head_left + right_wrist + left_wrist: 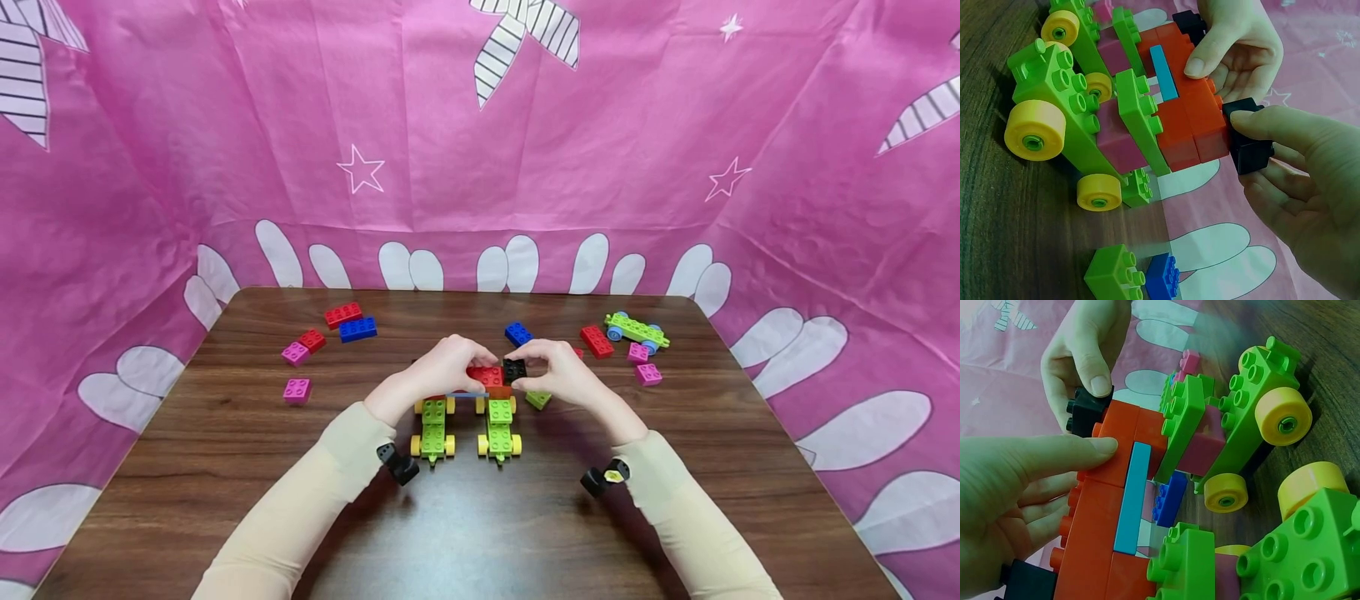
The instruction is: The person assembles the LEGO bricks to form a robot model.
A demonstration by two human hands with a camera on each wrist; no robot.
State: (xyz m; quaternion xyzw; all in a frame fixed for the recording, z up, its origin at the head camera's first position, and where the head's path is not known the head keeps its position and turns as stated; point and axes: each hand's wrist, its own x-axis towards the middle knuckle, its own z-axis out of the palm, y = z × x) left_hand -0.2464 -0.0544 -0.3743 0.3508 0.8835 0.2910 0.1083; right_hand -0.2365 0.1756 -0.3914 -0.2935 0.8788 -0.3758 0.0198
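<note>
Two lime wheeled bases, one on the left (pixel 432 435) and one on the right (pixel 499 435), stand side by side with yellow wheels. Mauve bricks (pixel 1124 140) and lime bricks (pixel 1137 119) rise from them. Across the top run red bricks (pixel 1088 531), with a light blue strip (pixel 1132 500) along their near side. My left hand (pixel 448 368) grips the red bricks, thumb on the near face. Between thumb and fingers, my right hand (pixel 561 375) pinches a black brick (pixel 1249 150) right at the red row's right end. Another black brick (pixel 1030 581) sits at the left end.
Red (pixel 343 314), blue (pixel 357 329) and pink bricks (pixel 297 390) lie on the left of the table. Toward the right are a lime wheeled base with blue wheels (pixel 637 328), a red brick (pixel 597 341) and pink bricks (pixel 648 374). A lime brick (pixel 537 400) lies below my right hand.
</note>
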